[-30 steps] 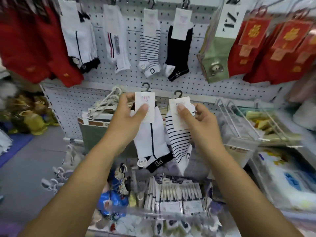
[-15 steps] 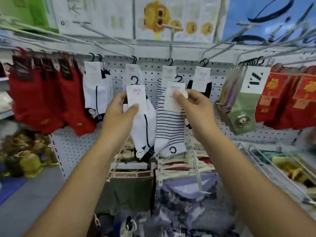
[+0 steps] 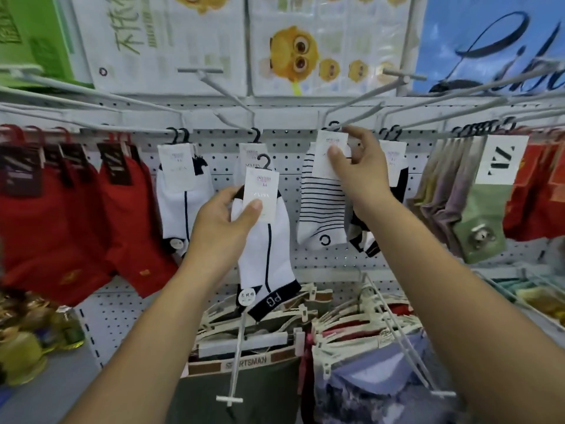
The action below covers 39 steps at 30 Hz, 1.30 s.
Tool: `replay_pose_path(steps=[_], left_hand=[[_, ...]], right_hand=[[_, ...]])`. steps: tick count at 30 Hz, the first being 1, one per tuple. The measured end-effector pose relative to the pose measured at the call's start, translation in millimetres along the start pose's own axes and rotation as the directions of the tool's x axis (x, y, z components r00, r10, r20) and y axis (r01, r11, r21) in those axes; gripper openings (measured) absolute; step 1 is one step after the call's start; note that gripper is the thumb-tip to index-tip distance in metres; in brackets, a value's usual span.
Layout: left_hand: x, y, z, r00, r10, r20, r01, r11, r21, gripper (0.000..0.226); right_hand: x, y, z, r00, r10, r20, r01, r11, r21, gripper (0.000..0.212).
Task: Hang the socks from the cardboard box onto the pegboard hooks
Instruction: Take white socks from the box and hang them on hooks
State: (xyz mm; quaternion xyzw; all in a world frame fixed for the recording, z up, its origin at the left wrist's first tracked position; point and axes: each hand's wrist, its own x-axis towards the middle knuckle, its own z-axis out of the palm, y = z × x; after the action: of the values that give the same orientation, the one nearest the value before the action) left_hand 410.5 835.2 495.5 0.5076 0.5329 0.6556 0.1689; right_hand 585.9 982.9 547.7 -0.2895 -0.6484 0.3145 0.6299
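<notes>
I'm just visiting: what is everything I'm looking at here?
striped sock: one, white with black stripes, raised to a centre hook
PG sock: one, white with dark cuff, held below the hooks
white socks: a few, centre-left hooks
red socks: many, far left and far right
pastel socks: several, green to lilac, right
pegboard: one, white, behind
posters: several, above
briefs: several, olive and blue, below
left grip: bare hand, pinches PG sock's label
right grip: bare hand, pinches striped sock's label
</notes>
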Motion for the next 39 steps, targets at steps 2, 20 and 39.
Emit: replay_pose_path(steps=[2, 20, 39], left_hand=[[3, -2, -3, 1.000, -0.009, 0.008, 0.009, 1.000, -0.019, 0.022], [7, -26, -15, 0.997, -0.056, 0.051, 0.064, 0.984, -0.166, 0.025], [24, -6, -106, 0.977, 0.078, -0.200, -0.096, 0.992, -0.083, 0.031]], right_hand=[[3, 2, 4, 1.000, -0.017, 0.005, 0.017, 0.999, -0.033, 0.035], [-35, 11, 10, 0.988, -0.069, -0.140, 0.026, 0.958, -0.286, 0.042], [-80, -30, 124, 0.930, -0.051, 0.364, 0.032, 0.998, 0.057, 0.040]])
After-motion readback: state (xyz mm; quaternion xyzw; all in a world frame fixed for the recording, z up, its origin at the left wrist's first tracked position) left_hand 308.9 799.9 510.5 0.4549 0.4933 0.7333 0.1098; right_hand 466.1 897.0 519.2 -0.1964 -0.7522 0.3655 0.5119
